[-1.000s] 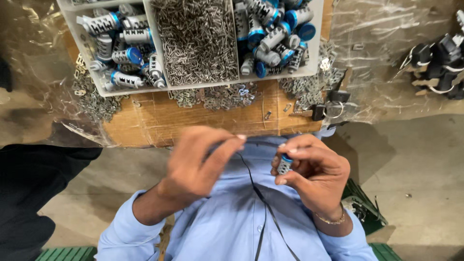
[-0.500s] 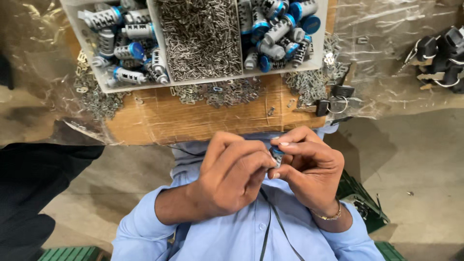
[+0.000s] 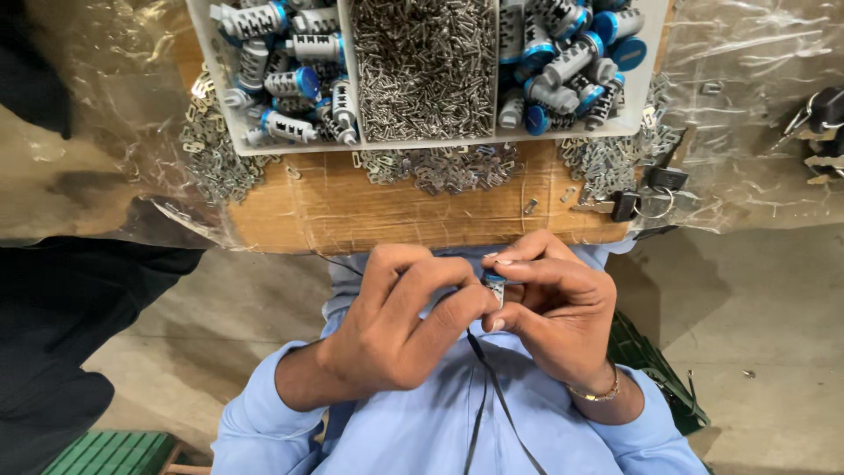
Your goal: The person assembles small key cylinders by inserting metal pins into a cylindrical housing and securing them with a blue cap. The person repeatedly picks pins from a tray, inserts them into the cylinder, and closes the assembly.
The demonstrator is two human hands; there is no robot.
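Observation:
My left hand (image 3: 400,321) and my right hand (image 3: 554,303) meet just below the board's near edge, over my light blue shirt. Between their fingertips sits a small grey lock cylinder with a blue end (image 3: 495,287), mostly hidden; the right hand grips it and the left pinches at it, apparently holding a tiny part I cannot make out. Beyond them a white divided tray (image 3: 220,84) holds grey and blue lock cylinders (image 3: 286,84) on the left, small metal pins (image 3: 424,66) in the middle and more cylinders (image 3: 563,57) on the right.
The tray rests on a taped cardboard board (image 3: 413,211). Loose flat metal pieces (image 3: 215,163) lie heaped around it. Keys on a ring (image 3: 637,204) lie at the board's right edge. Clear plastic sheeting (image 3: 747,105) covers the sides. A green crate (image 3: 105,453) stands lower left.
My left hand came across from the left and closed in on the cylinder held by my right hand. Both hands now sit slightly lower and tighter together.

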